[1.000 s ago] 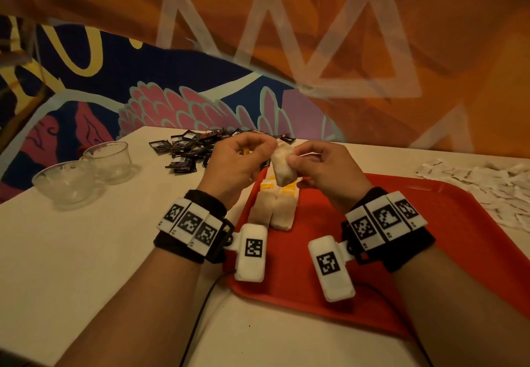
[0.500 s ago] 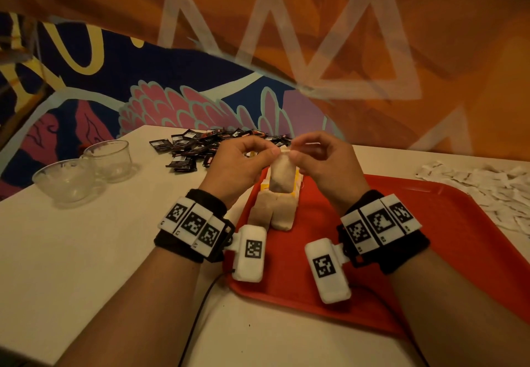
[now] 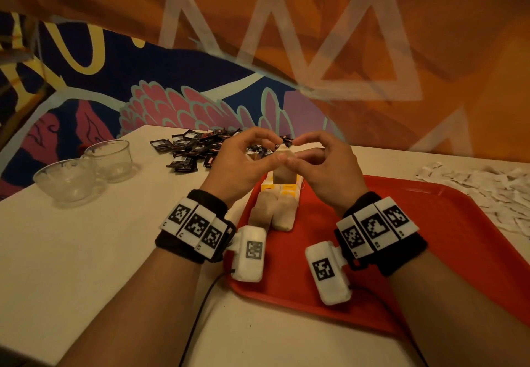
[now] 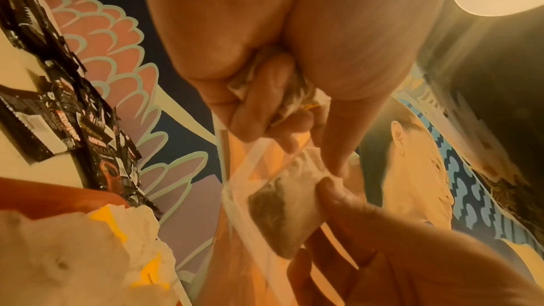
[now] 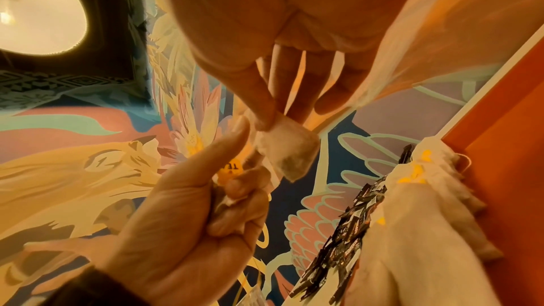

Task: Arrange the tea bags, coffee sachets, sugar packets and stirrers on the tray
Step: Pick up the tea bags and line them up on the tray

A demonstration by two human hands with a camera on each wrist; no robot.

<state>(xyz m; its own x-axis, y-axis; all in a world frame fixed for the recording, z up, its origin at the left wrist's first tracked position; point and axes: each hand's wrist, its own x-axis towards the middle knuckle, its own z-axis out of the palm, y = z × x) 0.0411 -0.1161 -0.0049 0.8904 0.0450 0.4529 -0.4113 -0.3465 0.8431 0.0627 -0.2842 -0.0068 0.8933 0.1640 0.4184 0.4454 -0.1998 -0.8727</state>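
Both hands hold one tea bag (image 3: 284,170) up over the left end of the red tray (image 3: 430,240). My right hand (image 3: 296,151) pinches its top corner between thumb and fingers (image 5: 265,111). My left hand (image 3: 272,148) touches the same top edge with its index finger, while its curled fingers (image 5: 235,197) grip the yellow tag (image 5: 232,168) and crumpled paper. The tea bag (image 4: 285,208) hangs with dark tea at its lower end. Below it, more tea bags (image 3: 275,211) lie in a row on the tray.
A pile of black coffee sachets (image 3: 195,148) lies on the table beyond the left hand. White sugar packets (image 3: 487,191) are spread past the tray's right edge. Two glass cups (image 3: 86,171) stand at the far left. A painted wall rises behind the table.
The tea bag was bunched between both hands a second ago; now it hangs flat, held by its top. Both hands have risen a little above the row on the tray.
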